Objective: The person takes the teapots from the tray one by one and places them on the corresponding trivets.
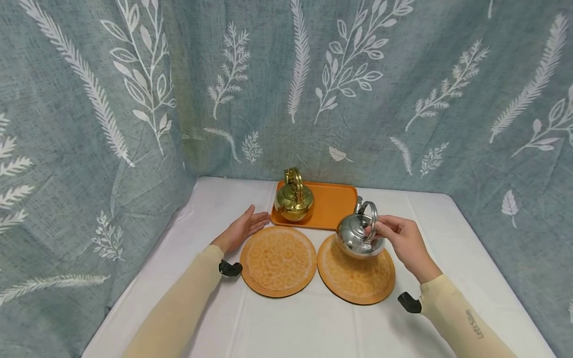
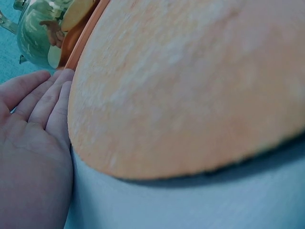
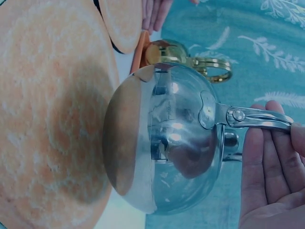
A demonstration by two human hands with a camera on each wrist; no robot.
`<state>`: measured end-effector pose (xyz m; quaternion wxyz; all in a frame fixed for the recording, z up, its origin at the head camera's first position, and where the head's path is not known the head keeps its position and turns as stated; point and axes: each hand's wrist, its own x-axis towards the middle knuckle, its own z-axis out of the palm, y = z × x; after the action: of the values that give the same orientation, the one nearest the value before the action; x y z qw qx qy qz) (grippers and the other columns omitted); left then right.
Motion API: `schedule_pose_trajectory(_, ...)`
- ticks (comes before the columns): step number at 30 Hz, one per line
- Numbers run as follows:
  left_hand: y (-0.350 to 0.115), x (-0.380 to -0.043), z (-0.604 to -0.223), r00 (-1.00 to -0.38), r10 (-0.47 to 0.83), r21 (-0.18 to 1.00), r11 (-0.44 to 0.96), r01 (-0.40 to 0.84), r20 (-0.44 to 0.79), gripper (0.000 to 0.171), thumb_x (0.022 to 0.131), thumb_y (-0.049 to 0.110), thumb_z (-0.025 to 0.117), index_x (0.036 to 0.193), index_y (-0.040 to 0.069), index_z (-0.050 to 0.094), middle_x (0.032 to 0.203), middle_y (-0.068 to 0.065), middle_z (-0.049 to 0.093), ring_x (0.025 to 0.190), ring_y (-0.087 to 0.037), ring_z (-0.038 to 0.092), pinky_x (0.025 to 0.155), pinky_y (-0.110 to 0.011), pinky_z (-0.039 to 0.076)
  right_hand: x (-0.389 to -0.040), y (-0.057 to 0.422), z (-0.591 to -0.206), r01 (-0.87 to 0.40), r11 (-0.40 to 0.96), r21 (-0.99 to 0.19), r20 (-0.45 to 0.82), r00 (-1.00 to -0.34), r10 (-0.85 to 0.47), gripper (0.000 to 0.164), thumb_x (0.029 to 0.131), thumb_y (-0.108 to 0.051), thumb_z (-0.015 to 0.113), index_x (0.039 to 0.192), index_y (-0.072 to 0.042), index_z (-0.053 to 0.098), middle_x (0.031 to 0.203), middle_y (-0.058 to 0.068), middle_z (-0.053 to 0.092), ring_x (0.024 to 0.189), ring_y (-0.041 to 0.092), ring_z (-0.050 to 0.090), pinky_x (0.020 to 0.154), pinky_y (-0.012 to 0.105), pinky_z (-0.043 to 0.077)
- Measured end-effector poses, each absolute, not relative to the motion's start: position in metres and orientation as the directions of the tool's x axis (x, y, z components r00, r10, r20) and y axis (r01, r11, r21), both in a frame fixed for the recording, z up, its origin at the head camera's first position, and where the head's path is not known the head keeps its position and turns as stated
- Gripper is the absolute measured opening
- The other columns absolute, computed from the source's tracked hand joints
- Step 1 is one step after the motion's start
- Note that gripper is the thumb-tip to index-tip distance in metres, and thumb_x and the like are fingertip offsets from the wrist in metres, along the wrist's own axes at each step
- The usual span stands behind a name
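A silver kettle hangs over the back part of the right round mat, its shadow falling on the mat in the right wrist view. My right hand grips its upright handle between thumb and fingers. My left hand lies with straight fingers beside the left round mat, fingertips right at the near left corner of the orange tray. On the tray's left side stands a gold kettle, handle up. In the left wrist view the left palm shows with nothing in it.
A white cloth covers the table. Grey-green curtains with white leaf prints rise behind the table and along both sides. The two round mats lie side by side in front of the tray.
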<state>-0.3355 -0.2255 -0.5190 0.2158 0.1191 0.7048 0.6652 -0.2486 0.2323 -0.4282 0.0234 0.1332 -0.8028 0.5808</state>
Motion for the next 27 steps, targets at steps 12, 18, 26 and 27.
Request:
schedule_pose_trajectory(12, -0.226, -0.336, -0.519, -0.888, 0.434, 0.988, 0.087, -0.126, -0.152, 0.105, 0.107, 0.080, 0.027, 0.170, -0.003, 0.026, 0.175, -0.021, 0.030, 0.162, -0.032, 0.028, 0.133, -0.042, 0.023, -0.235, 0.228, -0.427, -0.277, 0.284, -0.918, 0.232, -0.956, -0.180, 0.033, 0.113, -0.013, 0.063, 0.133, 0.012, 0.070, 0.107, 0.021, 0.080, 0.099, 0.014, 0.077, 0.091, 0.029, 0.063)
schedule_pose_trajectory(18, -0.224, -0.335, -0.518, -0.893, 0.417, 0.986, 0.098, -0.138, -0.166, 0.106, 0.106, 0.081, 0.026, 0.170, -0.003, 0.026, 0.174, -0.021, 0.031, 0.161, -0.031, 0.029, 0.132, -0.043, 0.023, -0.225, 0.228, -0.430, -0.276, 0.288, -0.917, 0.235, -0.958, -0.167, 0.032, 0.113, -0.012, 0.064, 0.132, 0.012, 0.070, 0.106, 0.020, 0.080, 0.096, 0.014, 0.077, 0.089, 0.030, 0.064)
schedule_pose_trajectory(26, -0.223, -0.334, -0.516, -0.893, 0.415, 0.984, 0.100, -0.145, -0.173, 0.102, 0.108, 0.078, 0.026, 0.170, -0.003, 0.027, 0.173, -0.020, 0.032, 0.162, -0.031, 0.029, 0.133, -0.042, 0.022, -0.218, 0.229, -0.436, -0.267, 0.287, -0.920, 0.232, -0.961, -0.150, 0.030, 0.112, -0.013, 0.065, 0.128, 0.011, 0.072, 0.104, 0.016, 0.081, 0.096, 0.015, 0.077, 0.089, 0.026, 0.063)
schedule_pose_trajectory(27, -0.223, -0.334, -0.516, -0.893, 0.415, 0.984, 0.102, -0.145, -0.175, 0.102, 0.108, 0.079, 0.026, 0.170, -0.002, 0.027, 0.173, -0.020, 0.032, 0.162, -0.031, 0.029, 0.133, -0.042, 0.022, -0.217, 0.228, -0.437, -0.266, 0.285, -0.921, 0.231, -0.962, -0.148, 0.030, 0.112, -0.012, 0.065, 0.128, 0.012, 0.072, 0.104, 0.016, 0.081, 0.095, 0.014, 0.077, 0.088, 0.026, 0.063)
